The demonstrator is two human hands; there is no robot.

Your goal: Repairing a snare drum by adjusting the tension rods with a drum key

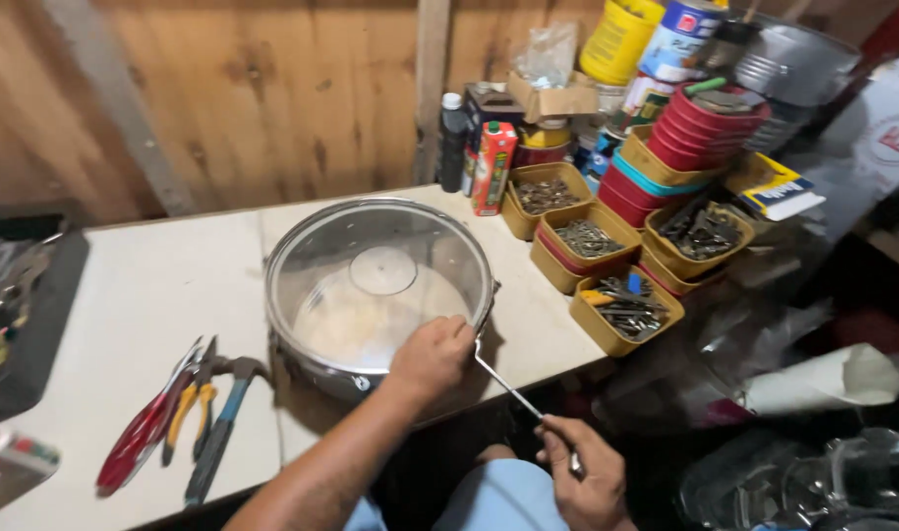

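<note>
A round metal pot lid with a glass centre (pixel 371 285) lies tilted on the white workbench (pixel 145 295). My left hand (pixel 432 356) grips its near rim, fingers curled over the edge. My right hand (pixel 579 472) is lower, off the bench edge, closed around the handle of a thin screwdriver (pixel 508 385). The tool's tip reaches up to the lid's rim beside my left hand.
Red-handled pliers, yellow-handled pliers and a hammer (pixel 189 418) lie at the bench's front left. Several yellow trays of screws and nails (pixel 607 265) crowd the right end, with stacked red tubs, cans and bottles (pixel 489 157) behind. A dark tray (pixel 22 315) sits far left.
</note>
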